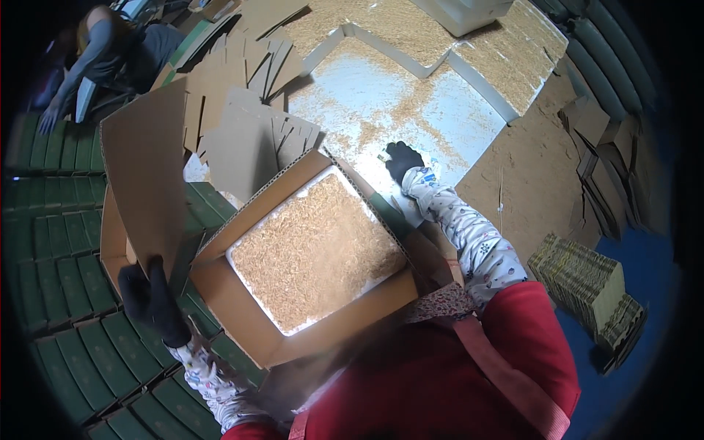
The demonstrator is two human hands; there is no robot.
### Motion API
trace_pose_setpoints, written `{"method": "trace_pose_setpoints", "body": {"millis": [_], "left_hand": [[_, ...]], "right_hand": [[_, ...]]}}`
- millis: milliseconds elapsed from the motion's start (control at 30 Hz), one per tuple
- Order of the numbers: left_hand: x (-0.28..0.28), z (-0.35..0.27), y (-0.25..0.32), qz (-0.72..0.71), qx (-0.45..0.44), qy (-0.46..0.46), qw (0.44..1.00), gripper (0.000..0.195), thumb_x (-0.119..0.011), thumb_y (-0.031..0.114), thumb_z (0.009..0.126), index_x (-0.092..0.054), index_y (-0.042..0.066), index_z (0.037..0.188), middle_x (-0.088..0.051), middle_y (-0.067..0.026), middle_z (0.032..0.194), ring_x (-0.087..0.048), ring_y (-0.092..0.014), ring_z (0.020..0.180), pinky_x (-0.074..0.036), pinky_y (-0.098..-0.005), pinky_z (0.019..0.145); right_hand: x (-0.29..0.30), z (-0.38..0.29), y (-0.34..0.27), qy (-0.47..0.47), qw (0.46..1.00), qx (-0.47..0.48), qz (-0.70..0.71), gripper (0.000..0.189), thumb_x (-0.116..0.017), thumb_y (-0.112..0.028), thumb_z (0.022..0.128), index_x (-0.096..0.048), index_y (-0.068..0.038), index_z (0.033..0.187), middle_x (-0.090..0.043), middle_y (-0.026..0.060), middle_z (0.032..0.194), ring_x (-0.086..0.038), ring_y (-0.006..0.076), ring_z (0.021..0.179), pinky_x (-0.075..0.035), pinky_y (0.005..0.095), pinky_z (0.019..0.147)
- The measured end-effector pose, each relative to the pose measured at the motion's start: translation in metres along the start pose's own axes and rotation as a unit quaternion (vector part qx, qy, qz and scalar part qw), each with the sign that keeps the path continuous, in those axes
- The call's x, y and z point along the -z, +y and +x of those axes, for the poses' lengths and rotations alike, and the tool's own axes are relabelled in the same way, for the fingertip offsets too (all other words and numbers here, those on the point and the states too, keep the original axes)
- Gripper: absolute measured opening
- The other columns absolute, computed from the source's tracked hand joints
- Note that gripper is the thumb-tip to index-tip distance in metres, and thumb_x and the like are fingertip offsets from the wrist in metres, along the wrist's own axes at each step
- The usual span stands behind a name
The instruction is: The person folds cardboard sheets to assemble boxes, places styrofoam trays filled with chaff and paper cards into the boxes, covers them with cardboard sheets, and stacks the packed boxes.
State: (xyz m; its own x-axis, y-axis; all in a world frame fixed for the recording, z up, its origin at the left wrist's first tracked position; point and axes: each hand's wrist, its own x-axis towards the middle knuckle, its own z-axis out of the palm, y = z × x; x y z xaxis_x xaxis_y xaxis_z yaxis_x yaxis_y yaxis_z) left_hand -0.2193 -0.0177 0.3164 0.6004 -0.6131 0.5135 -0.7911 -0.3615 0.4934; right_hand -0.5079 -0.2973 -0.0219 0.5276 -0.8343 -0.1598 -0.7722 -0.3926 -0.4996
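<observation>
My left hand [151,302], in a black glove, pinches the lower edge of an upright brown cardboard flap [146,181]. Right of it, an open cardboard box [236,324] sits tilted in front of my body. A white-rimmed block of straw-coloured shavings [313,253] lies inside it. Beyond the box, my black-gloved right hand [404,160] rests low over the white tabletop [341,93] with its fingers curled. A small pale greenish piece [383,156] shows at its fingertips; whether it is gripped is unclear. Patterned white sleeves cover both forearms.
Green boxes [71,280] stand in rows at left. Cut cardboard sheets [242,132] lie behind the box. Shavings-filled trays [495,60] and a plastic bin [467,14] are at the back. Folded cardboard [599,159] and a stack of printed sheets [583,280] stand right. Another person [110,55] bends at upper left.
</observation>
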Motion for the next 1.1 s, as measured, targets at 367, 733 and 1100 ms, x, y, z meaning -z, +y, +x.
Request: {"method": "trace_pose_setpoints", "body": {"millis": [367, 733, 1100], "left_hand": [[-0.004, -0.093, 0.081, 0.162, -0.419, -0.481, 0.753, 0.018, -0.055, 0.015, 0.074, -0.054, 0.010, 0.091, -0.054, -0.0047, 0.077, -0.058, -0.019, 0.069, -0.047, -0.0309, 0.053], [-0.032, -0.097, 0.060, 0.005, -0.251, -0.604, 0.756, 0.027, -0.056, 0.018, 0.081, -0.047, 0.006, 0.103, -0.046, -0.0169, 0.095, -0.052, -0.036, 0.085, -0.046, -0.0409, 0.074], [0.031, -0.059, -0.001, -0.073, -0.248, -0.489, 0.833, 0.085, -0.066, 0.067, 0.051, -0.052, 0.019, 0.121, -0.043, -0.0073, 0.131, -0.033, -0.034, 0.124, -0.016, -0.0584, 0.102]], "right_hand": [[-0.002, -0.001, -0.008, -0.006, 0.982, 0.108, -0.153, 0.017, -0.049, -0.015, 0.079, -0.062, -0.011, 0.088, -0.057, 0.0102, 0.090, -0.059, 0.0256, 0.081, -0.047, 0.0395, 0.070], [0.217, -0.112, -0.217, 0.100, 0.860, 0.496, 0.060, 0.011, -0.056, -0.013, 0.071, -0.059, -0.006, 0.079, -0.057, 0.0089, 0.079, -0.059, 0.0228, 0.073, -0.047, 0.0335, 0.062], [0.261, -0.102, -0.153, -0.148, 0.794, 0.588, 0.049, 0.046, -0.064, -0.023, 0.072, -0.053, -0.010, 0.115, -0.045, 0.0121, 0.128, -0.040, 0.0324, 0.119, -0.035, 0.0430, 0.097]]}}
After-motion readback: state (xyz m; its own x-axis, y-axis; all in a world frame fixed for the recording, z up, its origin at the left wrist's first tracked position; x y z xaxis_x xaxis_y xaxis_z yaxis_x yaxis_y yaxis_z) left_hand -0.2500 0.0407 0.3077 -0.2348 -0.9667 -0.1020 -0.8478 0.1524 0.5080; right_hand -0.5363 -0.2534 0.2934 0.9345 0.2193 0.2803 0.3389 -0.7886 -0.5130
